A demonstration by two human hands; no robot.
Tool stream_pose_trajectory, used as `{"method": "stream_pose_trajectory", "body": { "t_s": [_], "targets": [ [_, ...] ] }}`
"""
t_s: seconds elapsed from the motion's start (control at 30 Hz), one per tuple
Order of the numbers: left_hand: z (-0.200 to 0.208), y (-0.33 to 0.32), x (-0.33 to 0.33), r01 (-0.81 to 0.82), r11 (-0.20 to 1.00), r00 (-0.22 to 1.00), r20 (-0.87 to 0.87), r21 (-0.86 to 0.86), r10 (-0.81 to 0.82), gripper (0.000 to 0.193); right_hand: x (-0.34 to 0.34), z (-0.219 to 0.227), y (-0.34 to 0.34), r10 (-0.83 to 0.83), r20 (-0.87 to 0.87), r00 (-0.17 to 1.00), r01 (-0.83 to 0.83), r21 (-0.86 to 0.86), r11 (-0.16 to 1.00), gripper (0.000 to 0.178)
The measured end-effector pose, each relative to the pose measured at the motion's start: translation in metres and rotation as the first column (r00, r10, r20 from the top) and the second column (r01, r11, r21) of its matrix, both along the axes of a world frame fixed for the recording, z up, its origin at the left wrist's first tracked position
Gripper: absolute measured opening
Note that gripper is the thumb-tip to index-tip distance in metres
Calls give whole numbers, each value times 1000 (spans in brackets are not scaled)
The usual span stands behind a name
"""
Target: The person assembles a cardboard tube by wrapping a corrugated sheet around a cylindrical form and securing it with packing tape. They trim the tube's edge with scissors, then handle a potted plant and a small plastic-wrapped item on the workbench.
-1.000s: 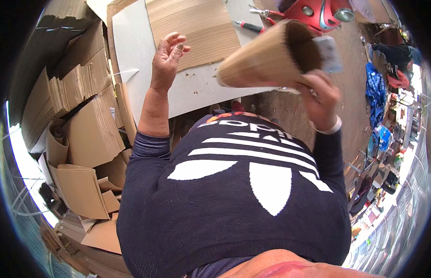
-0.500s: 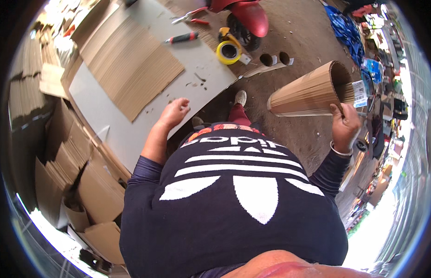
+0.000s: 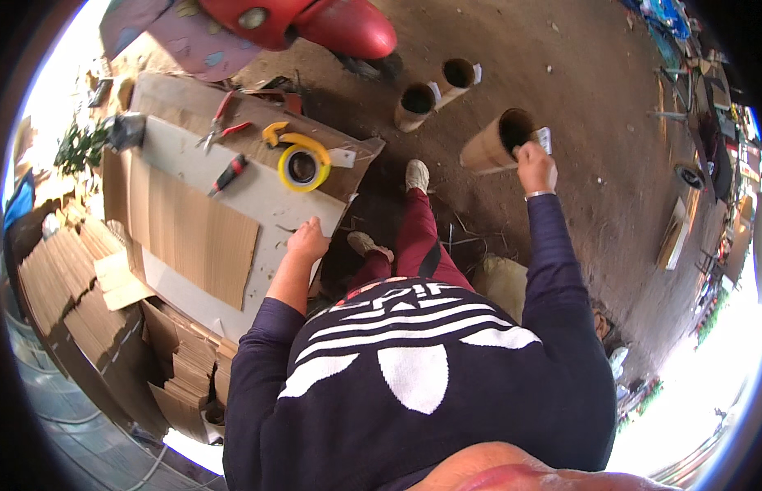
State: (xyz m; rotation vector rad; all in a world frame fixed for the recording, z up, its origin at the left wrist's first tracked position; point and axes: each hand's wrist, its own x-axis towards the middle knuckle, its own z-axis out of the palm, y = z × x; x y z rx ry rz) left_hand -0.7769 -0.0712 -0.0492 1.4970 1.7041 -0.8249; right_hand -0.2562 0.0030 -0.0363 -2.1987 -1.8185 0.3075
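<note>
My right hand (image 3: 536, 169) grips the upper rim of a brown corrugated cardboard tube (image 3: 487, 147), its fingers closed beside a white label (image 3: 545, 139). The tube leans, its open end toward me; its lower end is close to the dirt floor, though I cannot tell whether it touches. My left hand (image 3: 308, 240) is at the table's near right edge, fingers loosely bent and apart, with nothing visible in them. Close by on the table (image 3: 270, 214) lies a flat sheet of corrugated cardboard (image 3: 193, 225).
A tape dispenser with yellow tape (image 3: 303, 166), a red-and-black handled tool (image 3: 229, 175) and red-handled pliers (image 3: 221, 123) lie on the table. Two more cardboard tubes (image 3: 415, 114) stand on the floor. A red scooter (image 3: 340, 29) is beyond. Cardboard stacks (image 3: 78, 278) fill the left.
My right hand has carried the cardboard tube lower and farther from me. My view has turned, and the table and standing tubes appear shifted. The left hand remains near the table edge.
</note>
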Motion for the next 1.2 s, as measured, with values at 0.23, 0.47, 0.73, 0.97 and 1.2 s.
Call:
{"method": "stream_pose_trajectory", "body": {
  "t_s": [0.23, 0.47, 0.73, 0.97, 1.2],
  "targets": [
    [-31, 12, 24, -36, 995, 995, -99, -90, 27, 63, 74, -149, 132, 17, -58, 998, -26, -165, 986, 27],
    [-24, 17, 34, -118, 984, 986, -132, -134, 100, 68, 19, -262, 66, 88, -141, 986, -159, -646, 747, 30],
    [-21, 25, 39, -145, 977, 978, -172, -156, 118, 67, -55, -223, -85, 132, -422, 897, -440, -828, 347, 35],
    [-23, 21, 36, -145, 979, 979, -161, -144, 121, 63, -30, -215, -53, 50, -292, 955, -278, -828, 486, 34],
    [-21, 13, 29, -165, 985, 980, -117, -41, 160, 60, -51, -186, -27, 158, -232, 960, -281, -778, 562, 34]
  ]
}}
